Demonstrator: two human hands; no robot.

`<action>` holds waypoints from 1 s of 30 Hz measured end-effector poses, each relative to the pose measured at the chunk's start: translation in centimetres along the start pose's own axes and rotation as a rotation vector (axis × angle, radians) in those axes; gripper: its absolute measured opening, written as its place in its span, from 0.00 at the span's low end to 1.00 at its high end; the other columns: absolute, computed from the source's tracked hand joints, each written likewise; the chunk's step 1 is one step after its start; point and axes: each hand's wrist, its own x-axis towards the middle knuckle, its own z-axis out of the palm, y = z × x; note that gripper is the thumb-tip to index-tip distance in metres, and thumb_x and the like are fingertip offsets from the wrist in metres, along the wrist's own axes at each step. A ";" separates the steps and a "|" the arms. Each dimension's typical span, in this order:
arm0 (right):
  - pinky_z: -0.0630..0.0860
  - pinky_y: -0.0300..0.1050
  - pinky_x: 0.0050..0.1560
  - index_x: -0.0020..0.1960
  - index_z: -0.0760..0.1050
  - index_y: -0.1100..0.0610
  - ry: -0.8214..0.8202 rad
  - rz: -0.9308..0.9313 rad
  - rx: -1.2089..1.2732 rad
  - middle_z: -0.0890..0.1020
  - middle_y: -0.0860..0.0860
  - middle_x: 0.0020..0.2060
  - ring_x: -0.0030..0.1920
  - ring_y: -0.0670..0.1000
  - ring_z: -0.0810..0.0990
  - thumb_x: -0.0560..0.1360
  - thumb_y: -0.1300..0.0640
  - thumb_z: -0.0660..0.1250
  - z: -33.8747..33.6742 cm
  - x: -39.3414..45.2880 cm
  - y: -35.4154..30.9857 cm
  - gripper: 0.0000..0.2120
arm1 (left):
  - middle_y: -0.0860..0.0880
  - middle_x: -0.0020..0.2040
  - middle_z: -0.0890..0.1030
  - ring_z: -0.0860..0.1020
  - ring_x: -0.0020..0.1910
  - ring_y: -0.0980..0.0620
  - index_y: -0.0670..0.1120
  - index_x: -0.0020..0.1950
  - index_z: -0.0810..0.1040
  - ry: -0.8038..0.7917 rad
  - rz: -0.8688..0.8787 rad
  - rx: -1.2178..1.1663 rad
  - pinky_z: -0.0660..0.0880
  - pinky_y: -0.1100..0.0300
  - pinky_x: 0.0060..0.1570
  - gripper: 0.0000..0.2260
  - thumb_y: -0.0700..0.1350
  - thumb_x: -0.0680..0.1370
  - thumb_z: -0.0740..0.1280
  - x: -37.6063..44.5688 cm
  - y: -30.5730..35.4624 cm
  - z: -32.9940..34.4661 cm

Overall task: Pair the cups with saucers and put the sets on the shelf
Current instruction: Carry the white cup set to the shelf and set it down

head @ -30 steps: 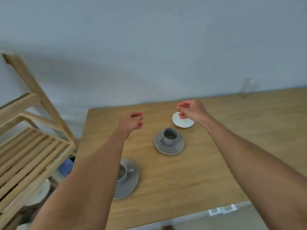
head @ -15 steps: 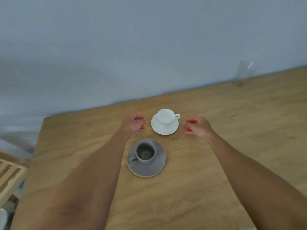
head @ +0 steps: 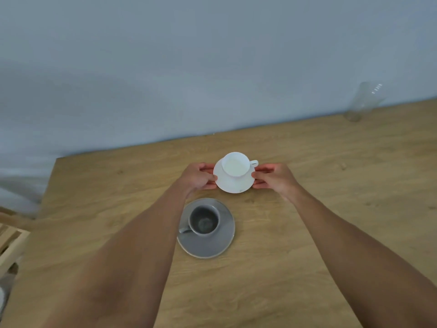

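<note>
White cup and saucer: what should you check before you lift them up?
1. White cup sits upright on white saucer: ok.
2. Left hand touches the saucer's edge: ok.
3. Right hand touches the opposite edge: ok.
4. Fingers properly under the saucer: cannot tell.
5. Gray cup and gray saucer clear of the white set: ok.
6. Shelf has room: cannot tell, only its corner shows.

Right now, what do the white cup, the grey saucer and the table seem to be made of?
White cup: probably glazed ceramic or porcelain; smooth, evenly white, thin rim.
Grey saucer: likely ceramic with a duller finish; hardly any shine.
Table: wood or wood veneer; grain lines and knots show.
</note>
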 end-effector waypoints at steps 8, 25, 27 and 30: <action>0.86 0.47 0.43 0.55 0.82 0.64 -0.095 -0.097 -0.060 0.88 0.59 0.45 0.40 0.54 0.89 0.75 0.69 0.73 4.9 -3.8 -5.0 0.09 | 0.42 0.59 0.84 0.85 0.51 0.45 0.39 0.66 0.78 0.077 0.085 -0.097 0.85 0.59 0.42 0.19 0.29 0.76 0.70 -6.0 0.2 -5.5; 0.86 0.45 0.43 0.52 0.81 0.64 -0.472 -0.261 -0.199 0.87 0.58 0.42 0.39 0.54 0.88 0.75 0.69 0.73 30.6 -20.2 -9.4 0.06 | 0.40 0.57 0.84 0.86 0.50 0.46 0.38 0.65 0.79 0.385 0.176 -0.189 0.84 0.59 0.46 0.17 0.31 0.77 0.71 -31.8 -9.4 -27.7; 0.86 0.44 0.42 0.52 0.82 0.64 -0.525 -0.258 -0.210 0.87 0.58 0.41 0.38 0.53 0.88 0.75 0.69 0.73 34.3 -21.7 -8.8 0.07 | 0.41 0.58 0.84 0.86 0.50 0.46 0.38 0.66 0.78 0.430 0.158 -0.195 0.84 0.59 0.44 0.18 0.31 0.77 0.71 -34.6 -11.5 -30.1; 0.86 0.43 0.41 0.53 0.82 0.65 -0.594 -0.239 -0.223 0.87 0.59 0.42 0.36 0.53 0.87 0.74 0.69 0.73 39.9 -23.2 -7.7 0.08 | 0.41 0.56 0.83 0.85 0.48 0.46 0.37 0.65 0.78 0.499 0.145 -0.227 0.84 0.61 0.40 0.16 0.30 0.77 0.70 -38.2 -14.5 -33.3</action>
